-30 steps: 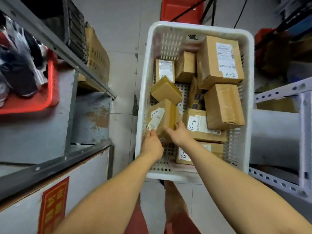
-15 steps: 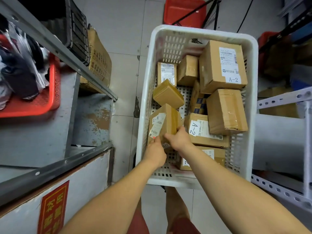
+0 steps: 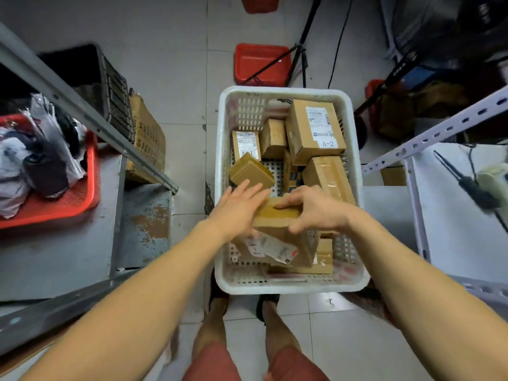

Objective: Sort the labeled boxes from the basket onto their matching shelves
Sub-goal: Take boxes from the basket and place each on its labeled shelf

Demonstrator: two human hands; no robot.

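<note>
Head camera looks straight down into the white basket (image 3: 221,188) on the tiled floor, and both hands are on 1 cardboard box (image 3: 277,229) at the near end of it. Right hand (image 3: 316,209) is clamped over the box's top right edge, thumb down the near face, fingers curled over the top — a firm grip. Left hand (image 3: 237,207) lies flat against the left side with its fingers spread, pressing rather than wrapping. The box sits tilted above the basket's near end, its label (image 3: 270,247) on the face toward the camera, too blurred to read. Beyond it, more boxes lie packed inside: a large box marked A-2 (image 3: 316,130) at the far right, a taped box (image 3: 328,178) just nearer, a small tilted box (image 3: 251,171) at the left touching the left fingertips. Grey metal shelf (image 3: 82,111) runs along the left with a red tray (image 3: 55,207) of bagged items on it — a white slotted rack (image 3: 439,127) stands on the right.
</note>
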